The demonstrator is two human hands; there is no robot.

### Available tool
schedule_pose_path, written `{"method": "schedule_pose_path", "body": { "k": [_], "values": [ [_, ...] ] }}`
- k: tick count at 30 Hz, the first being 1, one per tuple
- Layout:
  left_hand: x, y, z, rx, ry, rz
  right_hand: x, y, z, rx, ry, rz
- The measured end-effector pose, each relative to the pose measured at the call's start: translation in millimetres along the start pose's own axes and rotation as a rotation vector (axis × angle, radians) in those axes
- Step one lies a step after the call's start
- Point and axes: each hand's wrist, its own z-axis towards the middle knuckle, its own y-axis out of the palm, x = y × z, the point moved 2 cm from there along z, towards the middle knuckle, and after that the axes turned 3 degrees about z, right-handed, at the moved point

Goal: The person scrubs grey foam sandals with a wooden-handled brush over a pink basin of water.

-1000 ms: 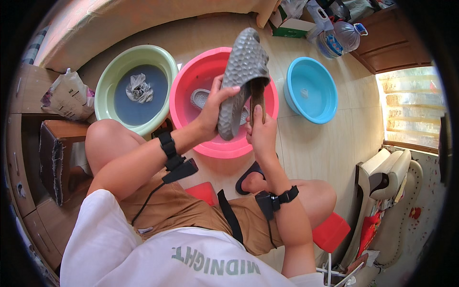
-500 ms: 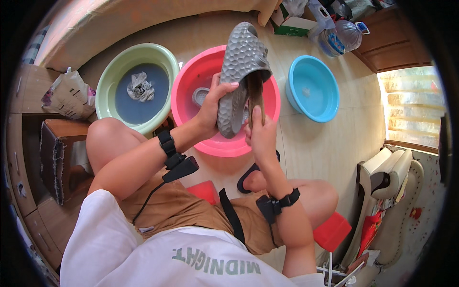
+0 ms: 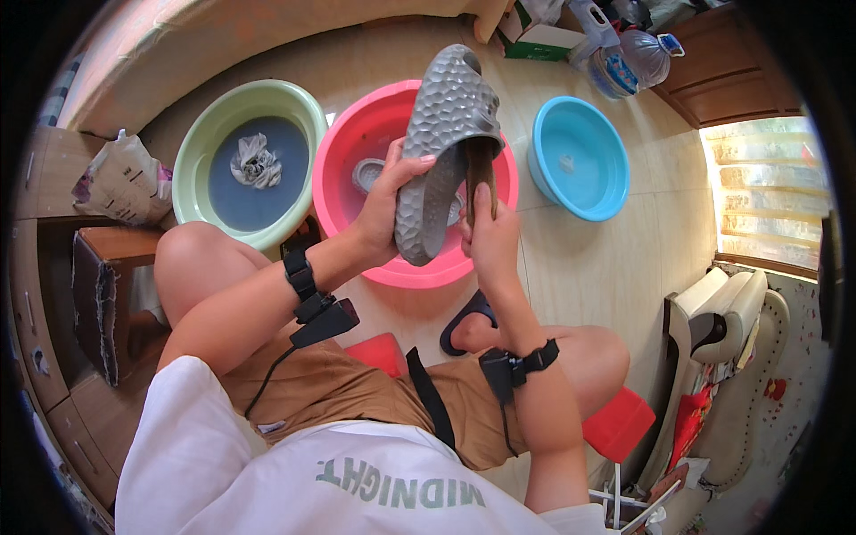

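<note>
Over the pink basin (image 3: 406,275), my left hand (image 3: 388,201) grips a grey dimpled slipper (image 3: 446,107) by its side, toe pointing away from me. My right hand (image 3: 493,234) is closed around the brown wooden handle of a brush (image 3: 481,174), thumb laid along it. The brush's far end goes into the slipper's foot opening, so its head is hidden there. Inside the basin, to the left of my left hand, part of a pale grey item (image 3: 366,174) shows in the water; its kind is unclear.
Left stands a light green basin (image 3: 194,169) with bluish water and a bunched pale cloth (image 3: 257,162). A blue basin (image 3: 544,178) of water is at right. A brown stool (image 3: 94,294) is by my left knee. Large plastic bottles (image 3: 637,64) and a box (image 3: 535,43) stand at the back.
The slipper and both hands have shifted very slightly left and down in the picture, and the basins have shifted slightly too. Both grips stay the same.
</note>
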Motion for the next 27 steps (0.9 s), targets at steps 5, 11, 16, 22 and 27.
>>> {"method": "schedule_pose_path", "body": {
  "k": [5,11,16,22,27],
  "values": [
    [-6.4,-7.4,-3.4,0.079,-0.080,-0.042,12.1,7.0,-8.0,-0.022,-0.034,-0.073],
    [-0.7,-5.1,-3.1,0.094,-0.044,-0.046,4.1,-0.5,-8.6,-0.073,0.059,-0.063],
    [0.5,-26.5,7.3,0.085,-0.117,-0.114,12.1,0.8,-31.1,-0.106,0.156,-0.051],
    [0.6,-45.9,18.6,0.092,-0.238,-0.216,12.1,2.0,-45.3,-0.261,0.219,-0.072],
    [-6.7,-50.7,18.2,0.080,-0.254,-0.243,9.2,-9.1,-36.8,-0.263,0.356,-0.059]
  ]
}}
